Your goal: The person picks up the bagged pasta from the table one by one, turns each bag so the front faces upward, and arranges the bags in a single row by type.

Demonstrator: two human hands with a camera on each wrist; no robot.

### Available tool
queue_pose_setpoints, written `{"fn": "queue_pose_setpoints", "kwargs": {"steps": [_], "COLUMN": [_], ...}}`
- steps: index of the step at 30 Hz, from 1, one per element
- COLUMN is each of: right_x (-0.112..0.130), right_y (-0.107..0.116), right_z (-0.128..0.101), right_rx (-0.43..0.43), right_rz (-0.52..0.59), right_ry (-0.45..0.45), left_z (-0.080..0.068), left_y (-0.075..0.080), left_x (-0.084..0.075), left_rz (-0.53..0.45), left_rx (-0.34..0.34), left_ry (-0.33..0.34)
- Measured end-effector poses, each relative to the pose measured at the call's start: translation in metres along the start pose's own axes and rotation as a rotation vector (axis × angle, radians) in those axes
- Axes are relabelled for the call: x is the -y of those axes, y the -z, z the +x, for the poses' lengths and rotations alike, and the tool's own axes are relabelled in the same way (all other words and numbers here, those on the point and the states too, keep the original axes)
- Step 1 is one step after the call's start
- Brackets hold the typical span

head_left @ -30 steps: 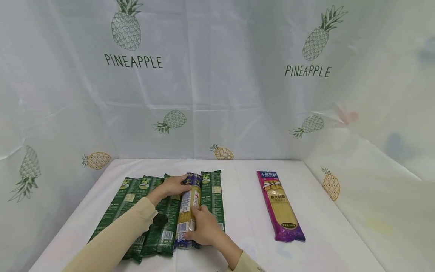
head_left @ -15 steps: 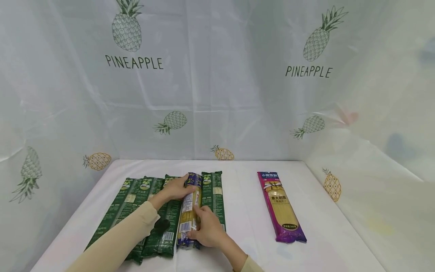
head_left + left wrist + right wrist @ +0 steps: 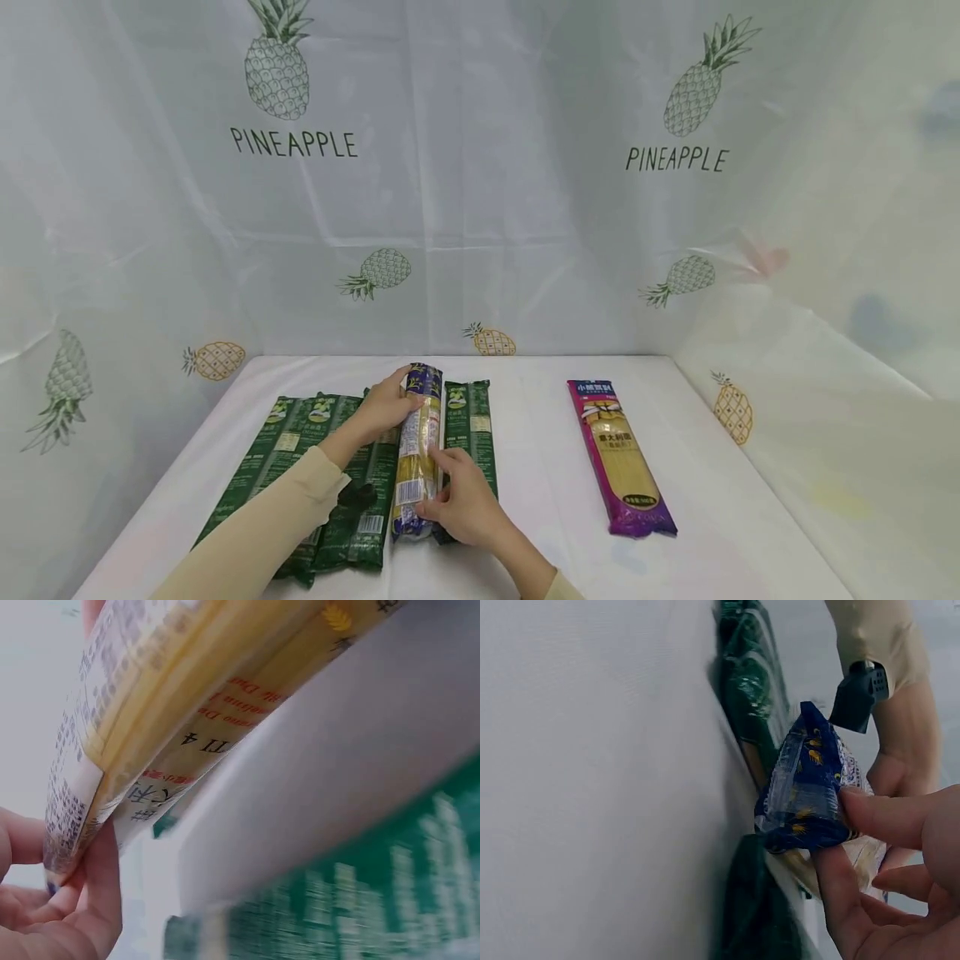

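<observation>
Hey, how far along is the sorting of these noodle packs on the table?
Done: the green packs lie side by side on the table. In hand: the left hand and right hand hold the blue pack at its two ends, far end lifted, among the green ones. Left: the purple pack lies untouched, apart to the right.

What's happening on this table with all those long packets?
A person grips a blue and yellow noodle packet with both hands, the left hand round its far end and the right hand at its near end. The far end is tilted up off the row of green packets on the white table. One more green packet lies just to its right. A purple packet lies apart, further right.
</observation>
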State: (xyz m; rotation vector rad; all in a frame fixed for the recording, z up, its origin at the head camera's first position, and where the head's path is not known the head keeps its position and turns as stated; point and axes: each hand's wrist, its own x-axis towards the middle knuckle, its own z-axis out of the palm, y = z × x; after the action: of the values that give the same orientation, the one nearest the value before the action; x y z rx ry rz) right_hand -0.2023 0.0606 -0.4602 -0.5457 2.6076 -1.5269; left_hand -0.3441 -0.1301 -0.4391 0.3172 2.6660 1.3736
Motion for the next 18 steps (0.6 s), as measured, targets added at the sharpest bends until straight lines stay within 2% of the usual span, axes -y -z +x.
{"fn": "queue_pose_setpoints", "kwargs": {"steps": [5,8,10,14,16,18], "right_x": [-0.004,-0.008,-0.010,-0.014,-0.016,-0.018], "right_y": [0.012,0.019,0.023,0.030,0.032,0.033], "right_z": [-0.001,-0.003,-0.006,-0.011,-0.012,-0.013], "right_rx": [-0.090,-0.110,-0.080,0.047,0.093,0.100], "right_rz": [0.063,0.183,0.314,0.662,0.769,0.803], "right_ry": [0.040,-0.027,-0.096,-0.183,-0.189,-0.182], "left_z": [0.000,-0.004,-0.006,-0.008,-0.007,-0.006], "left_y": [0.009,0.010,0.009,0.001,-0.003,-0.007], "left_x": [-0.020,-0.033,-0.040,-0.052,-0.056,-0.058], "left_rz": [-0.015,-0.081,-0.162,-0.295,-0.312,-0.306], "left_rx": [-0.054,-0.051,-0.032,0.011,0.017,0.019], "left_ry": [-0.012,-0.008,-0.003,-0.004,-0.007,-0.009]}}
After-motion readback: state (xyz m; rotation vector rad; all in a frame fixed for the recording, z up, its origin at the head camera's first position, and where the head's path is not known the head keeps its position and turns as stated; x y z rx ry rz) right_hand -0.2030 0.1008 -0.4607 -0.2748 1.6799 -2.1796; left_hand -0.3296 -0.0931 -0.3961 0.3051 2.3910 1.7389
